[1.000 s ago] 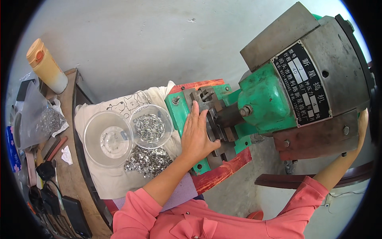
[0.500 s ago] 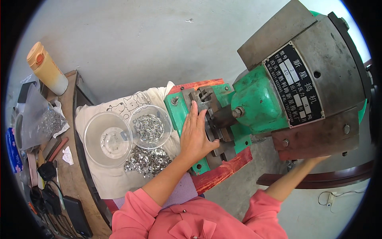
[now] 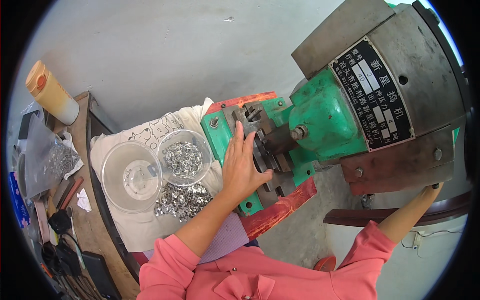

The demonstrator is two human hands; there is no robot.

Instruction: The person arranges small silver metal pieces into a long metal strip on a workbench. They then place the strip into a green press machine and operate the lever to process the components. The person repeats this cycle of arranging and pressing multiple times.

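My left hand point(image 3: 243, 169) lies with fingers stretched and thumb apart along the steel die block point(image 3: 284, 175) of a green punch press point(image 3: 325, 112). Whether its fingertips pinch a small piece is not visible. The press's dark ram point(image 3: 279, 139) stands just right of the fingers, over the die. My right forearm reaches up past the lower right of the press; the hand itself is hidden behind the machine. Left of my left hand, a clear tub point(image 3: 204, 176) holds shiny thin metal parts point(image 3: 184, 159). A heap of small metal pieces point(image 3: 183, 201) lies on the cloth below it.
A second clear tub point(image 3: 111, 192) with a few bits inside stands on the cream cloth point(image 3: 135, 235). Farther left, a wooden table point(image 3: 102, 212) bears a yellow bottle point(image 3: 54, 95), a plastic bag point(image 3: 42, 155) and cables. A red-edged board point(image 3: 280, 215) carries the press base.
My right arm has swung outward to the right and upward beside the press, its hand passing out of sight. My left hand keeps its place on the die. The view has shifted slightly.
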